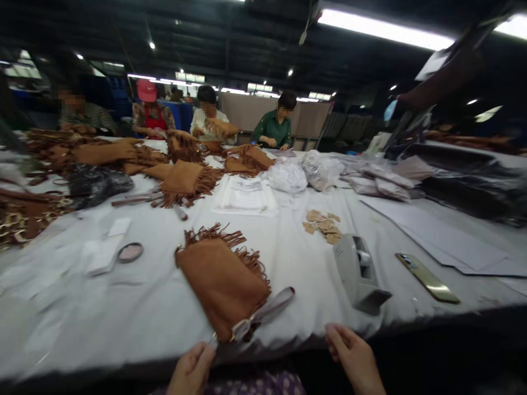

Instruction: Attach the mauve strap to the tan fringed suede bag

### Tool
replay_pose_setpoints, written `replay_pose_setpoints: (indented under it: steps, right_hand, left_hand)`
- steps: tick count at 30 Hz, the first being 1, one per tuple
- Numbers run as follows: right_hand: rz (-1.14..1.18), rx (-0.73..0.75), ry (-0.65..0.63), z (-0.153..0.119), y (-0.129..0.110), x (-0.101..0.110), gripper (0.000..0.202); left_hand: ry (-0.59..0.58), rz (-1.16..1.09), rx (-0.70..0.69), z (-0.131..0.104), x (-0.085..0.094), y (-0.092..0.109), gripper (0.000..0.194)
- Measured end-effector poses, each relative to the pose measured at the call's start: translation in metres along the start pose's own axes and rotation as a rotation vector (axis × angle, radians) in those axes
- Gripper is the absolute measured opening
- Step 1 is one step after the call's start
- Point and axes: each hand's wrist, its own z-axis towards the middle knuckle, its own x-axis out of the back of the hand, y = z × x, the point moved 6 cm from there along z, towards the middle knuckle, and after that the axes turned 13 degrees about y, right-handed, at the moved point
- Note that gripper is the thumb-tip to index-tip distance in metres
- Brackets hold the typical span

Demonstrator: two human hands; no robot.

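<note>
A brown fringed pouch bag [224,282] lies on the white-covered table, tilted, its fringe toward the far side. A wrapped wrist strap [274,307] hangs from its near right corner by a metal clasp. My left hand [193,366] is at the table's front edge, thumb and fingers pinched together beside the bag's near corner; what they grip, if anything, is too small to make out. Farther right, my right hand [349,354] is apart from the bag at the same edge. Its fingers are curled together, and whatever is between them cannot be made out.
A tape dispenser [358,274], small tan tags [323,225] and a phone [427,277] lie to the right. White sheets [247,196], plastic bags [288,175] and more fringed bags [183,178] are beyond. A round dish [130,252] is left. Several people work across the table.
</note>
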Motion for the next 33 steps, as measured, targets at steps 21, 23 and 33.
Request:
replay_pose_setpoints:
  steps: [21,23,33]
  right_hand:
    - [-0.191,0.245,-0.594,-0.153,-0.062,-0.188,0.034]
    - [-0.237,0.287,-0.557,-0.151,-0.062,-0.188,0.034]
    - [-0.152,0.204,-0.610,-0.152,-0.055,-0.191,0.034]
  left_hand:
    - [-0.064,0.352,-0.484,-0.004,0.009,0.013,0.029]
    - [-0.074,0.332,-0.470,-0.003,0.010,0.012,0.029]
    - [-0.070,-0.126,0.113,0.018,-0.002,-0.012,0.056]
